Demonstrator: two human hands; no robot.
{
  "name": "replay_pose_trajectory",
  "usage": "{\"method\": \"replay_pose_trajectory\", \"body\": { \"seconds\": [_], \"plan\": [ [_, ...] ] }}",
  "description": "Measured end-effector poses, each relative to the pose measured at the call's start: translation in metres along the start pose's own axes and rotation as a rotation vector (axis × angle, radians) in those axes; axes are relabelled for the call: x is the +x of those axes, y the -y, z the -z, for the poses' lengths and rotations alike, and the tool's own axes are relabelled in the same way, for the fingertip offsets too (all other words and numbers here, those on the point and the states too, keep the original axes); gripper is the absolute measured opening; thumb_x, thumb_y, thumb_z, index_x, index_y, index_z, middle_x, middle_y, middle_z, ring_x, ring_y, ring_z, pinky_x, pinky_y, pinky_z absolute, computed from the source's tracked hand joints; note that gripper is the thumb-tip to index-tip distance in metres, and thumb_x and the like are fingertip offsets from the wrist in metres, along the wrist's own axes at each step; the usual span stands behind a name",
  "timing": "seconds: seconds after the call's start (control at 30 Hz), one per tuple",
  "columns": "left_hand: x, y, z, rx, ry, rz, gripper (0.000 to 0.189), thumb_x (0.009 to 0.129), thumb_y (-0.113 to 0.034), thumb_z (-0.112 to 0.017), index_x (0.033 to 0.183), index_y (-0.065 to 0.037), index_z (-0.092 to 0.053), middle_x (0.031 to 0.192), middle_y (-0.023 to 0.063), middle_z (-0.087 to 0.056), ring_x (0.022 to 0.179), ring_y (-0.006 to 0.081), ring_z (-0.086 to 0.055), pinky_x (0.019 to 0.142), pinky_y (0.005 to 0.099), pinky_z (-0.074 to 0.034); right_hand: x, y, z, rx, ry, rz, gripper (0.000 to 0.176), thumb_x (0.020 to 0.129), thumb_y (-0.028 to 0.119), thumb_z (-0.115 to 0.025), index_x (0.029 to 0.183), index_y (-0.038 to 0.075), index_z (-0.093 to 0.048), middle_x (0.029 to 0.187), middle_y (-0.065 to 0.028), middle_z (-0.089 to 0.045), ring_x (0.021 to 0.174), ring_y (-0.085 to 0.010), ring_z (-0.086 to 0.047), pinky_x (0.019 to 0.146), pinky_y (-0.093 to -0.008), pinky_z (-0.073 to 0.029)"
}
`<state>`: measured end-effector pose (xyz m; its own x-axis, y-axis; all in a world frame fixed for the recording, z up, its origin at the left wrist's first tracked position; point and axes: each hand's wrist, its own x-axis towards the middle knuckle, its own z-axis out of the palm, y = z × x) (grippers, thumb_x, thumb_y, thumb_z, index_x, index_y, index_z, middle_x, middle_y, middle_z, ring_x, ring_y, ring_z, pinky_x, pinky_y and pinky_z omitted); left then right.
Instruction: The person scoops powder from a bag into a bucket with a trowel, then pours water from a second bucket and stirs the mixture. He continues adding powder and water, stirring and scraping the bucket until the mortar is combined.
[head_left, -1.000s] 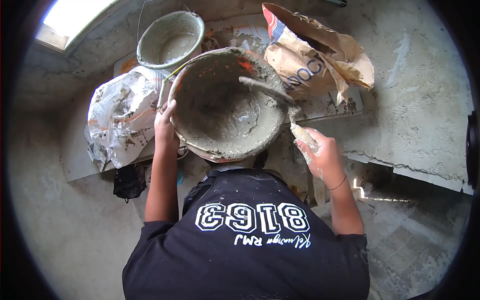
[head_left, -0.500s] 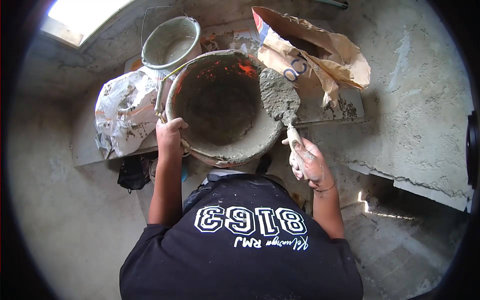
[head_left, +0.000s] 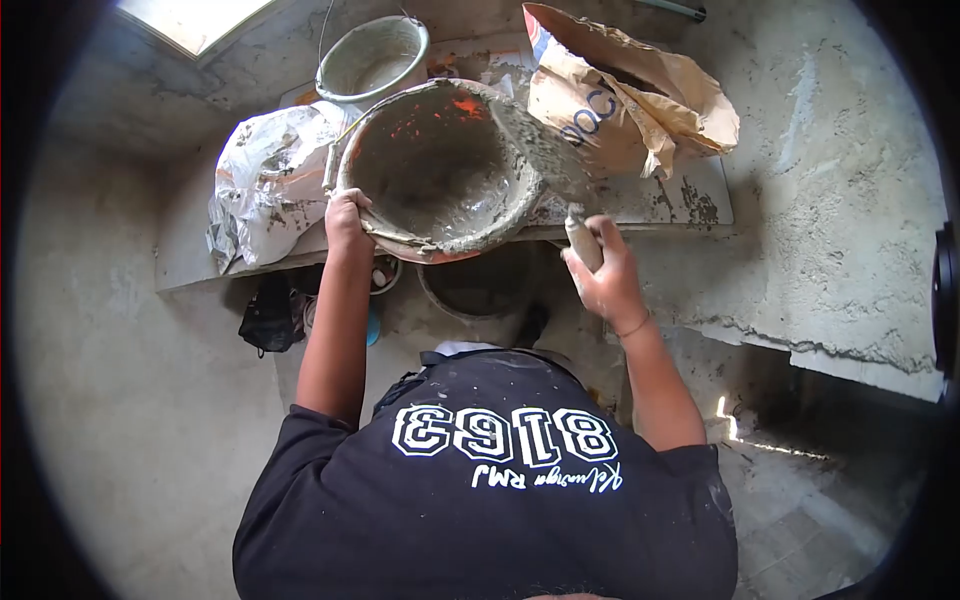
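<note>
My left hand (head_left: 347,218) grips the near-left rim of a mortar-caked bucket (head_left: 445,240), which is tilted so its inside faces me. Grey residue coats the bucket's wall, with orange showing through near the far rim. My right hand (head_left: 605,270) is closed around the pale handle of a trowel (head_left: 584,243). The trowel's blade, smeared by motion and grey with mortar, overlaps the bucket's right rim. Wet mortar glistens low inside the bucket.
Behind the bucket stands a smaller grey bucket (head_left: 375,62) with a wire handle. A dirty white plastic sack (head_left: 270,185) lies left, an open brown paper bag (head_left: 640,110) right, all on a ledge (head_left: 680,205). Below the ledge is a dark round container (head_left: 480,285).
The bucket has moved away from me, lifted and tilted by my left hand. The trowel has swung against its right rim, and the lump of mortar on its blade is now blurred.
</note>
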<state>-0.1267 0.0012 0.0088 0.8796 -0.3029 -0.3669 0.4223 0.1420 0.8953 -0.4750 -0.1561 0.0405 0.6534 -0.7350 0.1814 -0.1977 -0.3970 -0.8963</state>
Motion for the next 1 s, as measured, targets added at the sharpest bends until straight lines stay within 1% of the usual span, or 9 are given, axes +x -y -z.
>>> {"method": "replay_pose_trajectory", "body": {
  "seconds": [0.07, 0.1, 0.2, 0.23, 0.47, 0.63, 0.73, 0.8, 1.0],
  "plan": [
    [0.006, 0.007, 0.01, -0.095, -0.001, 0.037, 0.016, 0.058, 0.005, -0.053, 0.066, -0.007, -0.047, 0.066, 0.0017, -0.041, 0.058, 0.0173, -0.044, 0.055, 0.0299, -0.039, 0.011, 0.01, -0.01, -0.09, -0.026, 0.129, 0.031, 0.085, 0.017, -0.07, 0.105, 0.006, -0.05, 0.078, -0.0199, -0.065, 0.075, -0.0439, -0.064, 0.065, -0.046, -0.051],
    [0.008, 0.012, 0.015, -0.103, 0.0, 0.013, 0.017, 0.057, 0.006, -0.054, 0.068, -0.006, -0.048, 0.067, 0.0018, -0.042, 0.06, 0.0171, -0.045, 0.056, 0.0296, -0.04, 0.014, 0.011, -0.015, -0.176, -0.008, 0.12, 0.029, 0.088, 0.027, -0.067, 0.106, 0.007, -0.054, 0.082, -0.0213, -0.066, 0.078, -0.0443, -0.064, 0.067, -0.0492, -0.051],
    [0.029, 0.039, 0.021, -0.194, -0.025, 0.002, 0.017, 0.057, 0.005, -0.054, 0.069, -0.006, -0.049, 0.068, 0.002, -0.044, 0.062, 0.017, -0.047, 0.057, 0.0294, -0.04, 0.013, -0.012, -0.037, -0.399, -0.006, 0.144, 0.032, 0.092, 0.036, -0.06, 0.107, 0.007, -0.059, 0.084, -0.0225, -0.067, 0.079, -0.0447, -0.064, 0.068, -0.0509, -0.051],
    [0.026, 0.04, 0.019, -0.184, -0.022, -0.029, 0.017, 0.057, 0.005, -0.054, 0.069, -0.006, -0.05, 0.07, 0.0022, -0.045, 0.063, 0.0171, -0.047, 0.058, 0.0299, -0.04, 0.012, -0.013, -0.041, -0.455, 0.086, 0.055, 0.035, 0.093, 0.039, -0.057, 0.107, 0.007, -0.062, 0.084, -0.0241, -0.067, 0.079, -0.0455, -0.064, 0.069, -0.0521, -0.051],
    [0.008, 0.032, 0.006, -0.181, -0.191, -0.022, 0.02, 0.057, 0.007, -0.056, 0.072, -0.005, -0.05, 0.074, 0.0017, -0.044, 0.066, 0.0159, -0.045, 0.06, 0.03, -0.039, 0.002, -0.038, -0.049, -0.545, 0.118, -0.04, 0.036, 0.089, 0.037, -0.061, 0.109, 0.007, -0.061, 0.079, -0.0258, -0.066, 0.077, -0.0478, -0.063, 0.069, -0.0547, -0.051],
    [0.011, 0.04, 0.01, -0.201, -0.158, -0.125, 0.016, 0.057, 0.008, -0.054, 0.066, -0.004, -0.05, 0.075, 0.0028, -0.047, 0.07, 0.0166, -0.048, 0.062, 0.0293, -0.04, -0.028, -0.049, -0.043, -0.525, 0.102, -0.124, 0.037, 0.088, 0.037, -0.062, 0.11, 0.007, -0.061, 0.078, -0.0261, -0.066, 0.077, -0.0482, -0.063, 0.069, -0.0549, -0.051],
    [0.015, 0.044, 0.016, -0.163, -0.125, -0.177, 0.017, 0.057, 0.008, -0.054, 0.067, -0.004, -0.05, 0.075, 0.0032, -0.048, 0.071, 0.0167, -0.048, 0.062, 0.0289, -0.04, -0.042, -0.047, -0.041, -0.546, 0.098, -0.167, 0.037, 0.088, 0.037, -0.062, 0.11, 0.008, -0.062, 0.079, -0.0258, -0.066, 0.077, -0.0482, -0.063, 0.069, -0.0546, -0.051],
    [0.017, 0.043, 0.013, -0.221, -0.147, -0.077, 0.016, 0.057, 0.008, -0.055, 0.067, -0.004, -0.051, 0.075, 0.0038, -0.048, 0.071, 0.0167, -0.048, 0.062, 0.029, -0.04, -0.052, -0.046, -0.034, -0.554, 0.086, -0.165, 0.037, 0.088, 0.038, -0.061, 0.11, 0.008, -0.062, 0.079, -0.0257, -0.066, 0.077, -0.0481, -0.063, 0.069, -0.0544, -0.051],
    [0.003, 0.039, 0.009, -0.184, -0.111, -0.199, 0.017, 0.057, 0.007, -0.057, 0.07, -0.002, -0.052, 0.075, 0.0037, -0.047, 0.069, 0.0171, -0.047, 0.061, 0.0301, -0.04, -0.074, -0.049, -0.023, -0.565, 0.061, -0.205, 0.037, 0.089, 0.04, -0.06, 0.108, 0.008, -0.064, 0.08, -0.0255, -0.066, 0.078, -0.047, -0.063, 0.069, -0.0532, -0.051]
  ]
}}
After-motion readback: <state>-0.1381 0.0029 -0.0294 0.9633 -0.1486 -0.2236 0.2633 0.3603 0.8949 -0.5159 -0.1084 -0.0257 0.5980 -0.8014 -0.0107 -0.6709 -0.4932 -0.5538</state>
